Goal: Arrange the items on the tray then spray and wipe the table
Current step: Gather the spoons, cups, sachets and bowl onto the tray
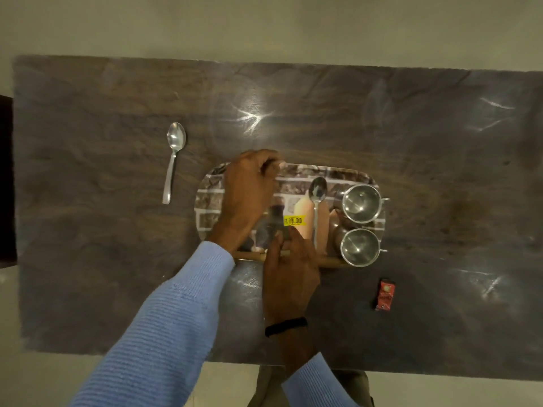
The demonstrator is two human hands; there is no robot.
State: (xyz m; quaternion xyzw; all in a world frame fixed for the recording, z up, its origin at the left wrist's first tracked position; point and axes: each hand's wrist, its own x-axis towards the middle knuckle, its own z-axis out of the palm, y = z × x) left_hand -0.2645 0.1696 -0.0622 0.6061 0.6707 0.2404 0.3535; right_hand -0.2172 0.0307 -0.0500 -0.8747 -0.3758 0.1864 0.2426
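Observation:
A brick-patterned tray (346, 173) lies mid-table. On it stand two steel cups, one (362, 203) behind the other (360, 247), at its right end. A spoon (317, 201) lies on the tray beside a yellow price sticker (293, 220). My left hand (246, 198) reaches over the tray's left part, its fingers curled at the far rim; what they hold is unclear. My right hand (289, 268) covers the near rim, with its fingers lying flat on the tray by the sticker. A second spoon (173, 160) lies on the table to the left. A red sachet (385, 293) lies at the near right.
The dark wood-grain table (102, 259) has its near edge just in front of me and pale floor beyond the far edge. A dark object (5, 177) juts in at the left edge. Streaks of light glare mark the tabletop.

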